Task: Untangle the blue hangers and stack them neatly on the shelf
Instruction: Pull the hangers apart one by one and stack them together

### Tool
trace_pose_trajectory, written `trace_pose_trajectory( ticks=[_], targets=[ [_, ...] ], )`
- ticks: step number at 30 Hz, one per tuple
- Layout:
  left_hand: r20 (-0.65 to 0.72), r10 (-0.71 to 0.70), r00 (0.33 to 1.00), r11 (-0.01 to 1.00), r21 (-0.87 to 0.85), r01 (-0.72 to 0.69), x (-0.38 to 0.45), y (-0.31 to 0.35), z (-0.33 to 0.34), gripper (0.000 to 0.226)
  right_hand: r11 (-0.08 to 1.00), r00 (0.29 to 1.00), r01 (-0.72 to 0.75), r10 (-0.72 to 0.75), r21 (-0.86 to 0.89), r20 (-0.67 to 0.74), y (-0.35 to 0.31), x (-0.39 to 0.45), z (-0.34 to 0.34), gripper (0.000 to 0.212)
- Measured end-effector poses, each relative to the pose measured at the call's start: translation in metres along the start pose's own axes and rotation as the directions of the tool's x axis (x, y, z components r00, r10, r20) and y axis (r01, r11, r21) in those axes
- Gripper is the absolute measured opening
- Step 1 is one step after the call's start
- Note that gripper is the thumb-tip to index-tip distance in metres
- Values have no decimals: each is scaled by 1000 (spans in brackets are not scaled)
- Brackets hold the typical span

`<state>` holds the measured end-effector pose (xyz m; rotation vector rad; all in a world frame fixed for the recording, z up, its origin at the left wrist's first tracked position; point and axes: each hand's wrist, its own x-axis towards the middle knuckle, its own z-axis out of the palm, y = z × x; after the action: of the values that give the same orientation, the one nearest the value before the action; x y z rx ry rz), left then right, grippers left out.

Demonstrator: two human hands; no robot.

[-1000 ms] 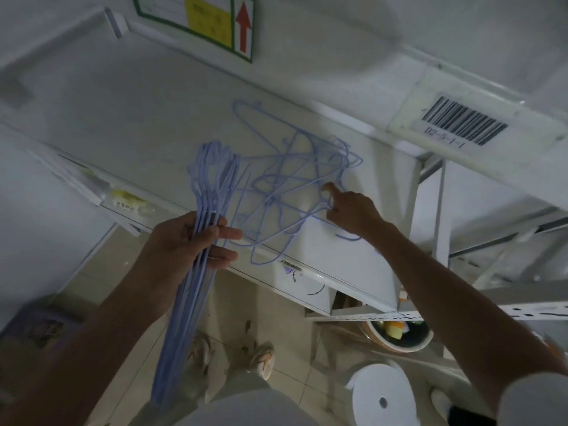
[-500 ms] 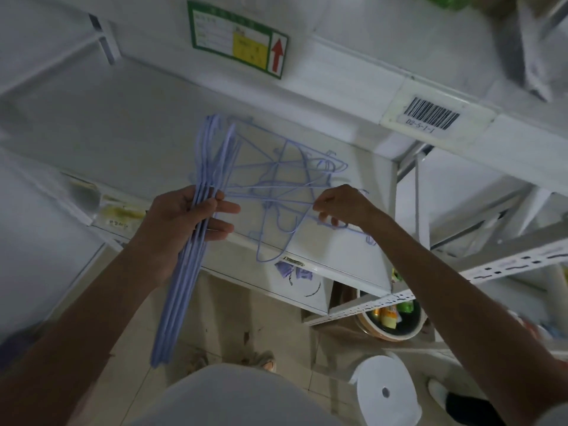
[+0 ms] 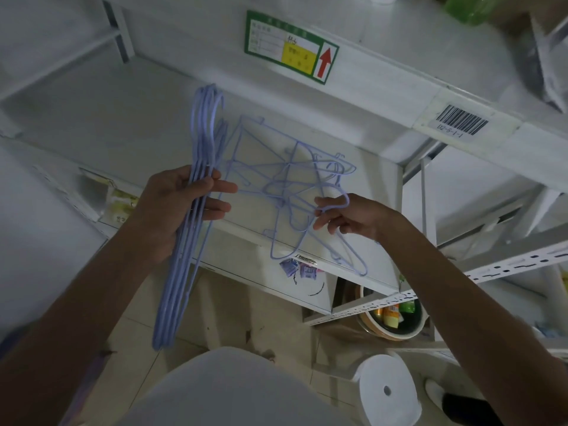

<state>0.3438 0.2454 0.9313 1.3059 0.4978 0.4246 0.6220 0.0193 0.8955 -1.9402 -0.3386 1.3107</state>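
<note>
- On the white shelf [image 3: 129,118], toward its front right corner, sits the tangle of blue hangers [image 3: 285,186], wires crossing every which way, a couple of ends poking past the front edge.
- Left hand [image 3: 172,207] is wrapped around a tidy bundle of already-sorted hangers [image 3: 196,186], hooks pointing up over the shelf, long ends hanging down toward the floor. Thumb and fingers are clamped right on it.
- Right hand [image 3: 347,216] has its fingers pinched around the hook of one hanger [image 3: 335,207] at the right side of the tangle. So both hands are holding something, and they're well apart with the knot between them.
- My read: this is the pull-one-free step. That hanger looks threaded through others, so the next move probably needs a slow lift and a bit of twisting rather than a yank, or the whole knot drags off the edge.
- Versus half a second ago: the right hand has gone from resting knuckles-down on the wires to actually having a hook looped in its fingers, lifted a little. The left bundle looks the same, just held a touch higher against the shelf.
</note>
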Motion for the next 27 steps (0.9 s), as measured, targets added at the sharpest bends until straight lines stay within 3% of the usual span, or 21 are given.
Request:
trace_pose_trajectory(
  ticks=[2,7,12,15,19,23,27],
  targets=[
    [1,0,1000,1000,-25,0,1,0,-2,18,995,1000,28,-28,99,0,0,1,5,21],
    [9,11,1000,999,-34,-10,5,1,-4,19,966,989,124,-140,227,56,6,0,17,26],
    [23,32,999,999,17,-33,11,-1,-2,19,941,951,291,-304,175,56,7,-2,26,21],
    [40,55,998,996,68,-57,18,-3,2,18,923,934,356,-355,144,-35,5,1,40,27],
    [32,40,999,990,134,-44,34,-14,25,18,853,869,458,-371,250,-326,-9,15,86,18],
    [-54,29,998,998,61,-25,51,-31,50,20,733,863,477,-287,484,-417,-25,25,139,13],
    [-200,7,980,999,54,4,58,-43,51,16,733,778,581,-374,353,-504,-24,27,154,14]
  ],
)
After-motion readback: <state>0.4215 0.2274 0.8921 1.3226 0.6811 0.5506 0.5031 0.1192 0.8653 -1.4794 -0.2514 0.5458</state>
